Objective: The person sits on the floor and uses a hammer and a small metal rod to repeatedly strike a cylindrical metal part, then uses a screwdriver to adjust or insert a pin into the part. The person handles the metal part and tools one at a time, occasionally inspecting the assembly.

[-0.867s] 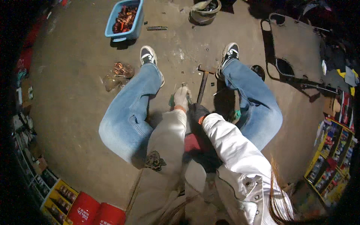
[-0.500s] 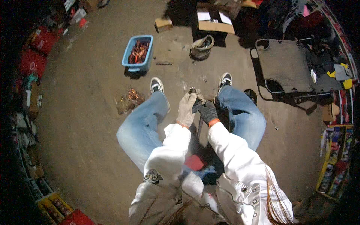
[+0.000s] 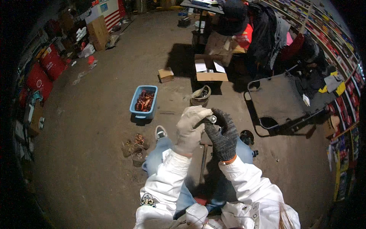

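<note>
My left hand (image 3: 190,128), in a cream work glove, is raised in front of me with its fingers closed. Against it, my right hand (image 3: 223,135), in a dark grey knit glove with an orange cuff, pinches a small shiny metal piece (image 3: 213,119). Both hands meet around this piece, and the gloves hide most of it. Below them, between my knees, a hammer (image 3: 204,162) stands with its handle running down toward me; neither hand touches it.
A blue plastic bin (image 3: 132,105) of copper-coloured scrap stands ahead on the left, with a loose scrap pile (image 3: 139,139) nearer. Beyond my hands are a bucket (image 3: 200,101), an open cardboard box (image 3: 212,77) and a small box (image 3: 166,75). A folding cot (image 3: 278,99) stands right.
Both hands have come up from low between my knees, still together, and the metal piece now shows between them. The view has tilted up, showing more of the room.
</note>
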